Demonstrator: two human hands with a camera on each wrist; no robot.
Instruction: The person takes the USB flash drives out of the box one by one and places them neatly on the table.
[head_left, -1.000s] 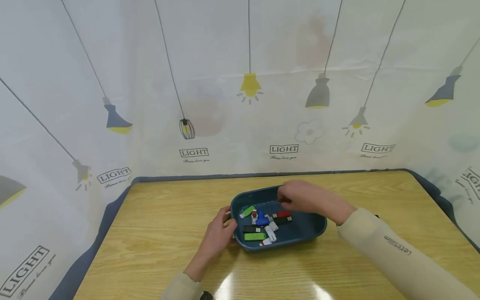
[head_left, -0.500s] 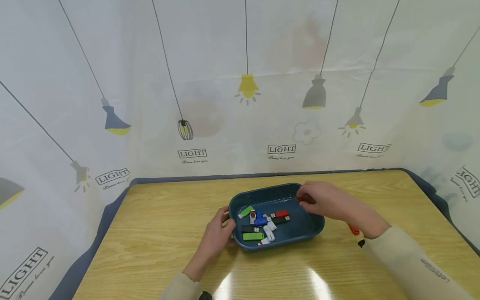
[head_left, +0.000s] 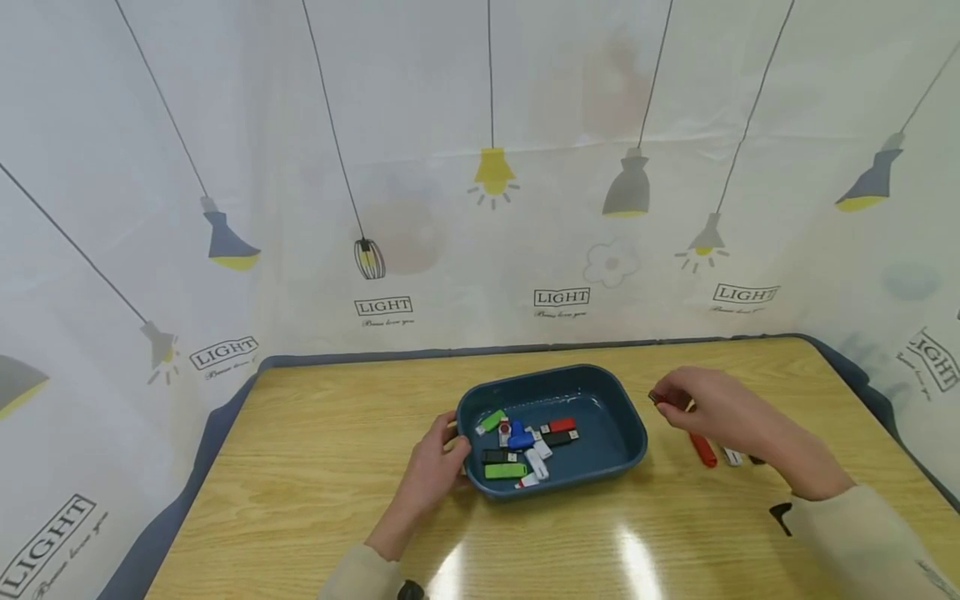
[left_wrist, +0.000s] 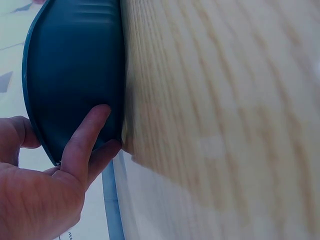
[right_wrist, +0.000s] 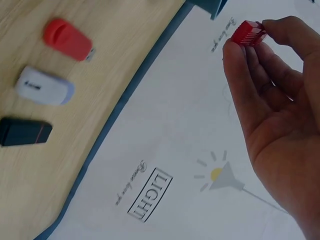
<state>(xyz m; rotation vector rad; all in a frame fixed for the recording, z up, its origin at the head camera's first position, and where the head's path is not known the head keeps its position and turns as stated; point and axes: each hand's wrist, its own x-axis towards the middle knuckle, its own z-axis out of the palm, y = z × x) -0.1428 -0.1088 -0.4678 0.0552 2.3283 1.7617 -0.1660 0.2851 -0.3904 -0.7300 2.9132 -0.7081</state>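
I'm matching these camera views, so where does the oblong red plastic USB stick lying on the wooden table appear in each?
Head: the oblong red plastic USB stick lies right of centre, lower half, just below the right hand.
Left wrist: not in it.
Right wrist: the red stick is at upper left.
Shared landmark: the light wood-grain table, in all three views.

A white sheet (head_left: pixel 450 100) printed with lamps (head_left: pixel 493 171) and LIGHT labels (head_left: pixel 562 297) lines the far, left and right sides of a wooden table (head_left: pixel 337 450). A dark blue border (head_left: pixel 420 356) runs along the sheet's foot. Glare (head_left: pixel 637 558) streaks the near wood.
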